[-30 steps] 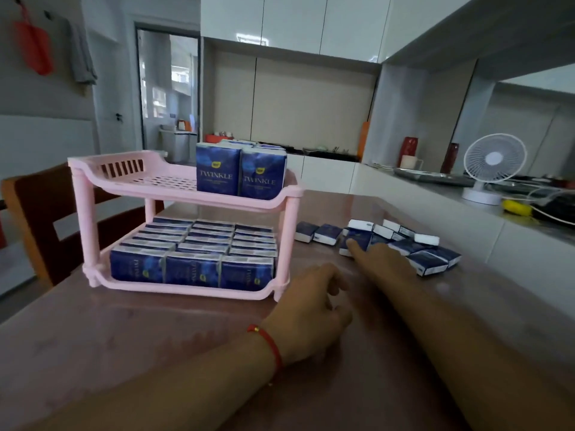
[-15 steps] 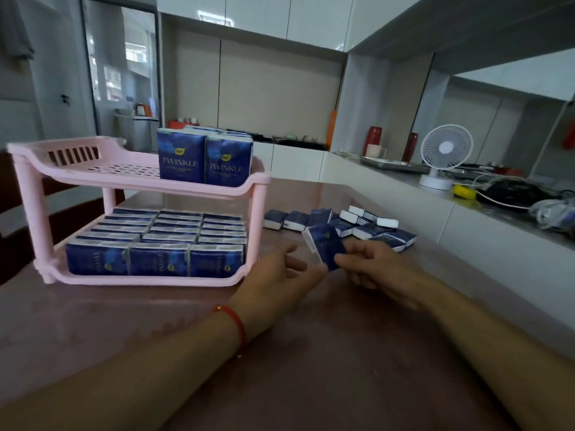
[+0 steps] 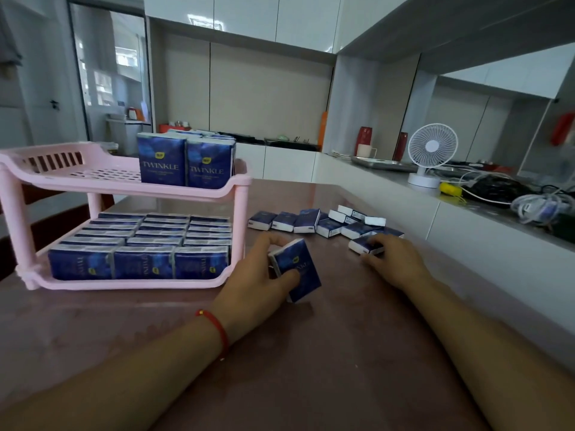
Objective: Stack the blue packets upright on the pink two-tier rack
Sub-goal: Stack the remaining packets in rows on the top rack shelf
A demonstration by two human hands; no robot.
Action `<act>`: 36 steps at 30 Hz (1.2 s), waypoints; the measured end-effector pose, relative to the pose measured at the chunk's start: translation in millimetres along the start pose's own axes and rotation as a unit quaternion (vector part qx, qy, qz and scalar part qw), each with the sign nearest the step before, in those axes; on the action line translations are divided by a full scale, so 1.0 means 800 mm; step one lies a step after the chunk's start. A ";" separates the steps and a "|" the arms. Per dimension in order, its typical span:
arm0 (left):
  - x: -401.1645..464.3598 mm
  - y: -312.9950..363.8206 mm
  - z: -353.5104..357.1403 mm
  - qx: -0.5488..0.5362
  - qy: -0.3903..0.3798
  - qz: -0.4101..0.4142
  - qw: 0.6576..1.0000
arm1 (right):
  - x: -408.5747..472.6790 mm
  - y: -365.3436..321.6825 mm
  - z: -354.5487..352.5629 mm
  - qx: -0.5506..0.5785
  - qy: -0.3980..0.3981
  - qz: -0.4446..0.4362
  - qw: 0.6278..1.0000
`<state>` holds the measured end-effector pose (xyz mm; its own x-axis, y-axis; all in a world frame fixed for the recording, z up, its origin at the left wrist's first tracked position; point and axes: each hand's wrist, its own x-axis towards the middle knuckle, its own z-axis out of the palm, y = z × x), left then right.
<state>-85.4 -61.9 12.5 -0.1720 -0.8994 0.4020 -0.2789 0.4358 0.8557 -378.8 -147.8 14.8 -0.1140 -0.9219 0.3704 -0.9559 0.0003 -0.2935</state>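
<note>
The pink rack (image 3: pixel 124 185) stands at left, its lower tier full of blue packets (image 3: pixel 140 244). The left hand (image 3: pixel 258 284) grips one packet (image 3: pixel 298 269) just above the worktop (image 3: pixel 311 353). The right hand (image 3: pixel 395 262) pinches another packet (image 3: pixel 362 245) among the loose packets (image 3: pixel 314 222).

Left end of pink plastic two-tier rack (image 3: pixel 124 189) cut off by frame edge. Only front row of blue packets on lower tier (image 3: pixel 140 262) fully visible, back rows showing top edges only. Rear of upright blue packets on upper tier (image 3: pixel 186 163) hidden behind front two. Small print under TWINKLE too small to read. Blue packet (image 3: pixel 365 245) under right hand (image 3: pixel 395 262) partly covered by fingers. Left hand (image 3: pixel 258 284) hiding near edge of tilted blue packet (image 3: pixel 297 267). Tangled white cables (image 3: pixel 541 206) on counter blurred, cropped right.
</note>
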 end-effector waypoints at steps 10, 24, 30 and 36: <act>-0.002 -0.006 -0.002 0.001 0.015 0.006 1.000 | -0.038 -0.044 -0.035 0.194 -0.109 -0.089 0.971; -0.002 -0.006 -0.002 -0.014 0.007 0.005 1.000 | -0.066 -0.091 -0.065 0.402 -0.215 -0.221 0.862; -0.005 0.003 -0.002 -0.058 -0.018 0.014 0.998 | -0.081 -0.127 -0.046 0.305 -0.144 -0.306 0.890; -0.015 0.016 -0.004 -0.095 -0.011 0.014 0.995 | -0.092 -0.136 -0.050 0.288 -0.163 -0.331 0.884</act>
<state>-83.9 -46.0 19.6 -0.1992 -0.8850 0.4209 -0.0910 0.4444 0.8912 -277.5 -64.5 54.4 0.5921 -0.7090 0.3831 -0.4771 -0.6915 -0.5424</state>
